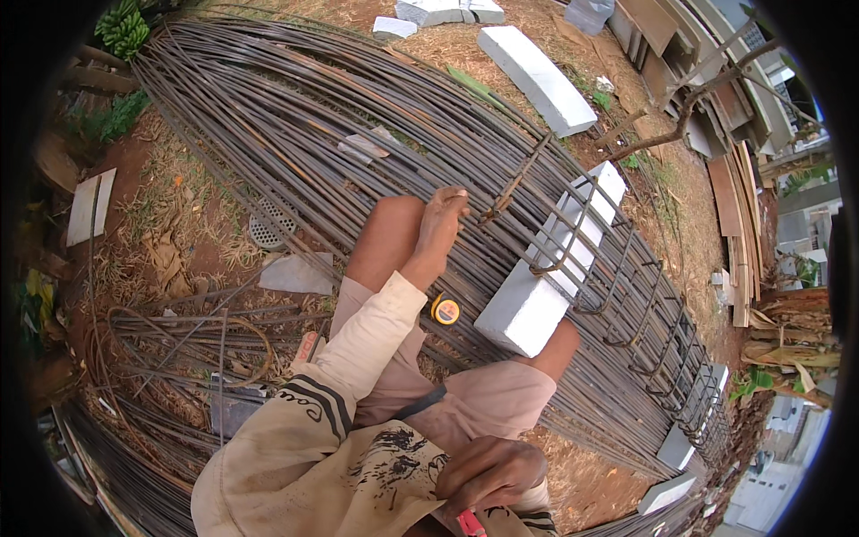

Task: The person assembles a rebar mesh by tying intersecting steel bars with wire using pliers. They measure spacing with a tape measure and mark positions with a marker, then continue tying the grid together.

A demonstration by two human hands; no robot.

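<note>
Here, left hand point(438, 224): It is in the middle of the frame, above the long rods point(295, 98). Its fingers are bent close together. I cannot tell if it holds or touches anything.
Right hand point(492, 470): It is at the bottom of the frame, in front of the shirt point(313, 483). Its fingers curl in. A red thing point(470, 523) pokes out below, but I cannot tell if they are clamped on it.
Metal cage point(619, 343): It runs down the right side of the frame. 1 white block point(519, 318) is under its near end, likely to lift it so hands can get around it.
Rusty loop point(514, 183): It is right of the left hand, maybe for easy reach.
Tape measure point(446, 310): It lies between the 2 knees, perhaps to stay close by.
</note>
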